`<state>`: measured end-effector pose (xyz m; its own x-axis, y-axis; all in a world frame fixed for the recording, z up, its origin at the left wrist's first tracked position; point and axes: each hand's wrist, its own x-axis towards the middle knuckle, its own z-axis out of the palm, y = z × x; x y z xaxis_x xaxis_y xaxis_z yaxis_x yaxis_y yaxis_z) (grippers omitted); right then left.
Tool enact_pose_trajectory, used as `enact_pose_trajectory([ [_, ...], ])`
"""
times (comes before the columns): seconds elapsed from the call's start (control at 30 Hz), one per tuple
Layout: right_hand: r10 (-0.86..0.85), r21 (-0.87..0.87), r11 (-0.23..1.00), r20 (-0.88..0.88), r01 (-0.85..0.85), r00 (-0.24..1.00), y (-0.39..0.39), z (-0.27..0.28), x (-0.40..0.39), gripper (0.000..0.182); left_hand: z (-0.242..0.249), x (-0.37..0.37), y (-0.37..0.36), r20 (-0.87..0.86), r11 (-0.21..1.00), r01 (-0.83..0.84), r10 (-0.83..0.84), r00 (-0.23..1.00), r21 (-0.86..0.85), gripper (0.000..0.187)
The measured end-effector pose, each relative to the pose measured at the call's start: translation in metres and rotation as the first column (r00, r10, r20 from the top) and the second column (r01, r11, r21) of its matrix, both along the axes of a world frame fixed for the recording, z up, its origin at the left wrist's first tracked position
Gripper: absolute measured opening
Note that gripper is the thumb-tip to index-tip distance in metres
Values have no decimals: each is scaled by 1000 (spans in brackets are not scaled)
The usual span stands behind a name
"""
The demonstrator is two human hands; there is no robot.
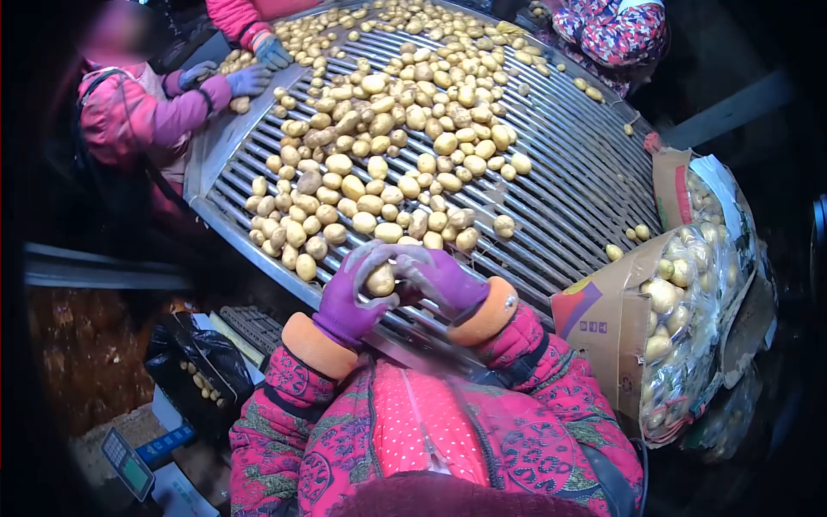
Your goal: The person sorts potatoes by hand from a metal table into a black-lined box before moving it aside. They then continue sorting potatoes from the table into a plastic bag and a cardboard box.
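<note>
Both my hands wear purple gloves with grey, dirty fingers, and they meet at the near edge of a metal-bar grading table [551, 181]. My left hand [351, 291] curls around one potato [380, 280], its thumb below and its fingers over the top. Against the right side of that same potato bend the fingers of my right hand [441, 283]; part of their inner side is hidden. Just beyond my hands lies a wide spread of loose potatoes [369, 204], pale yellow to brownish.
At the right stands a cardboard box [603, 319] beside clear bags of potatoes [668, 314]. One person in pink [129, 121] works at the left; other people stand at the far side. A scale display [127, 464] and a black bag [194, 358] are at lower left.
</note>
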<state>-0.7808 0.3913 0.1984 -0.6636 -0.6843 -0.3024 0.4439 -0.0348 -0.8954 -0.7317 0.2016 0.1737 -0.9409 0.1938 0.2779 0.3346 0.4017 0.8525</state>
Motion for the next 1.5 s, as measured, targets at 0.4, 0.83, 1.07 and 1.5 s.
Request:
enact_pose_trajectory([
  [0.4,449,834,397,-542,384,711,124,-45,66,74,13,77,-47,565,627,-430,-19,825,650,53],
  [0.83,504,771,421,-637,478,584,5,-80,-20,78,-62,245,-144,597,842,-530,374,710,102,41],
  [1.07,537,819,477,-559,319,632,-24,-58,-22,80,-177,414,-188,610,674,-179,730,309,-716,46],
  [1.5,458,516,-52,-749,855,479,98,-106,-13,66,-7,-32,-57,-90,801,-42,-16,996,-598,42],
])
